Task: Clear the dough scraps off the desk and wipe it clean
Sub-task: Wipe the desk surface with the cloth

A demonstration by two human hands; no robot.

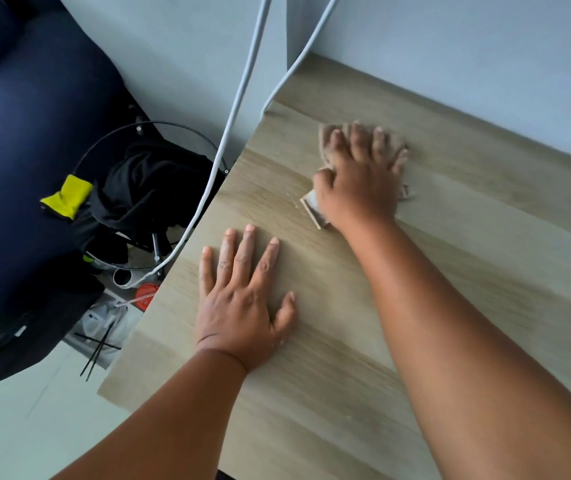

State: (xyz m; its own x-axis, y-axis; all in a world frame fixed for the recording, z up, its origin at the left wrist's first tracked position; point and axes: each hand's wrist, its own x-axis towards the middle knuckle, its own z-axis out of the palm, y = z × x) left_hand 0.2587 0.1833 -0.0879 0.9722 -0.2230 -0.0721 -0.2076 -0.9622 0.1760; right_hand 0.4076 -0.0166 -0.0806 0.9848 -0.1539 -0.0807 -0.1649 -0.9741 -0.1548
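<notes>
My right hand point(360, 174) lies flat with spread fingers on a beige cloth point(315, 209), pressing it against the light wooden desk point(363, 341) near the desk's far left part. The hand is motion-blurred, and most of the cloth is hidden beneath it; corners stick out at the wrist side and by the fingertips. My left hand point(242, 299) rests palm down on the desk, closer to me and near the left edge, fingers straight and spread, holding nothing. A few faint pale specks point(292, 199) show on the wood beside the cloth.
Two white cables point(232, 116) hang down past the desk's left corner. Left of the desk, on the floor, stands a round glass side table point(159, 161) with dark clothing and a yellow item point(69, 197) on it. A dark blue sofa point(17, 150) fills the far left.
</notes>
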